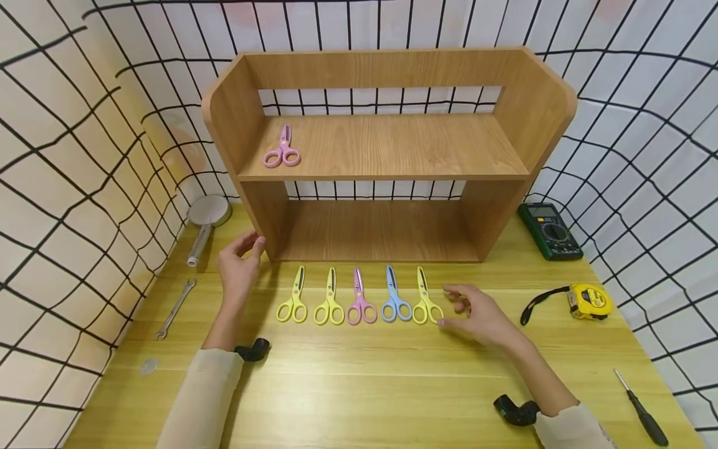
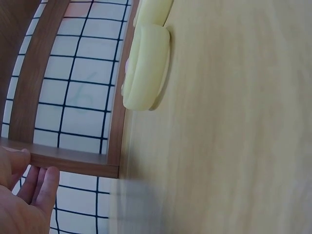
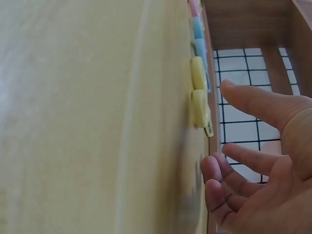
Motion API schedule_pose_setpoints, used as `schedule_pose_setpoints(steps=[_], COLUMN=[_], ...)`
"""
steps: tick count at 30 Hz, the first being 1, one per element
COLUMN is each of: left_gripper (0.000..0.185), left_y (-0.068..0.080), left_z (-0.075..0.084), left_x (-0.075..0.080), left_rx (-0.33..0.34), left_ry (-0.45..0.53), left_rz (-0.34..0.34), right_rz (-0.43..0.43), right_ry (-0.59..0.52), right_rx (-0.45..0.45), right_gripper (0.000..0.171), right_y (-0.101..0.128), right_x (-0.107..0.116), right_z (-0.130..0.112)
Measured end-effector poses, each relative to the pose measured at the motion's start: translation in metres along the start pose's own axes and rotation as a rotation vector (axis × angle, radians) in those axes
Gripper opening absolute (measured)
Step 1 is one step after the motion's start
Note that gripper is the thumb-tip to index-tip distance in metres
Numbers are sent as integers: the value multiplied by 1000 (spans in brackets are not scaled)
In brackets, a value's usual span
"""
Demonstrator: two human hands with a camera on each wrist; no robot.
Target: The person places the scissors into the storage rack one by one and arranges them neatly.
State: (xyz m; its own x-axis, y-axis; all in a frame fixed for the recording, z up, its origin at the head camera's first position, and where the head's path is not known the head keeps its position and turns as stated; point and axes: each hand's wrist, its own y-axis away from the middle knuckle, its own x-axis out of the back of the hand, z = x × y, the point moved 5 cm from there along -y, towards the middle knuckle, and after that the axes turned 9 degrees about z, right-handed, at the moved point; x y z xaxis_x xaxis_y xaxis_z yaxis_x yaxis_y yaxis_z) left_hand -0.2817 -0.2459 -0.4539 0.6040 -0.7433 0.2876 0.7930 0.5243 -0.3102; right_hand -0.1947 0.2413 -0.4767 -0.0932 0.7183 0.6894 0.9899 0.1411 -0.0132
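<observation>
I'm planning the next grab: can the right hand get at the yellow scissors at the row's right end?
Most likely yes: the right hand is close beside the yellow scissors, holding nothing, and the head view shows nothing lying between them.

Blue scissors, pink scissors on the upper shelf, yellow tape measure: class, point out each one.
Blue scissors (image 1: 393, 292), head view: middle, near the pivot.
Upper pink scissors (image 1: 285, 148), head view: middle, near the pivot.
Yellow tape measure (image 1: 591, 302), head view: the case.
</observation>
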Motion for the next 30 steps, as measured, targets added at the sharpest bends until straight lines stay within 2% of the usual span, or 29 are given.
schedule_pose_setpoints(steps=[4,9,14,22,26,30], left_gripper=[31,32,31,32,32,31], left_y=[0,0,0,-1,-2,-3], left_z=[1,-1,-3,-3,-5,-5], left_x=[-1,-2,-1,0,1,1], left_rx=[-5,-6,-1,-24,-16,-22], left_ry=[5,10,24,39,40,39], left_rz=[2,1,8,14,20,25], right_rz=[-26,17,37,31,45,60], right_ry=[26,90,96,-43,-93,-172], right_rx=[28,69,30,-94,-74,-33], right_gripper=[66,52,41,41,45,46], right_y=[0,-4,-6,-7,-7,-9], right_x=[-7,-15,-19,-9,7,29], right_z=[0,-3,-5,-10,-20,-50])
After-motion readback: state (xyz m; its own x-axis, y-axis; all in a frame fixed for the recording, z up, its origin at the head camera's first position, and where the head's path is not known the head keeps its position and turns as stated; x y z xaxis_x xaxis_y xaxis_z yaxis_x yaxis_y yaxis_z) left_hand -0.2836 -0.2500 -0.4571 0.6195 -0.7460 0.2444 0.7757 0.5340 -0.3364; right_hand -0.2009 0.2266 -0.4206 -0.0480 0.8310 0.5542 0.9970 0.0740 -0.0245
